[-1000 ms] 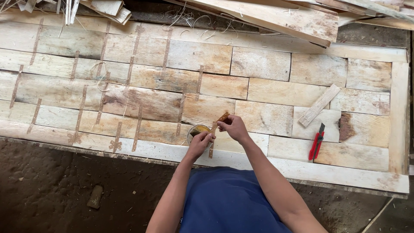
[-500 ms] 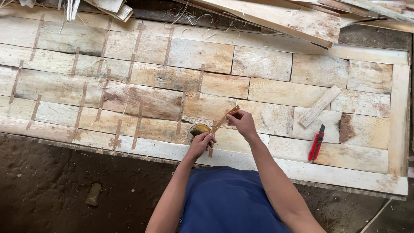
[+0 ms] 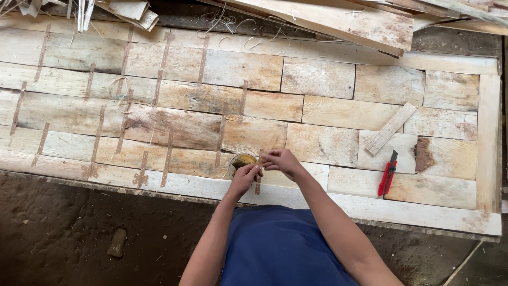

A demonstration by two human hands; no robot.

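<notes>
My left hand point(image 3: 245, 178) and my right hand point(image 3: 281, 160) meet at the near edge of a panel of pale wooden boards point(image 3: 317, 79). Both pinch a thin brown strip point(image 3: 258, 186), whose lower end hangs down between them over the white edge board. Right beside my left hand's fingers stands a small round pot point(image 3: 239, 160) with yellow-brown paste in it. Similar brown strips point(image 3: 168, 159) lie stuck across the joints of the boards to the left.
A red utility knife point(image 3: 387, 175) lies on the boards to the right. A loose wooden slat point(image 3: 390, 128) rests at a slant above it. Scrap planks and shavings point(image 3: 338, 18) are piled along the far edge. Dark dirt floor point(image 3: 69, 233) lies below the panel.
Half a second ago my right hand was raised up and to the right with the strip slanting. It has since come back down next to my left hand by the pot.
</notes>
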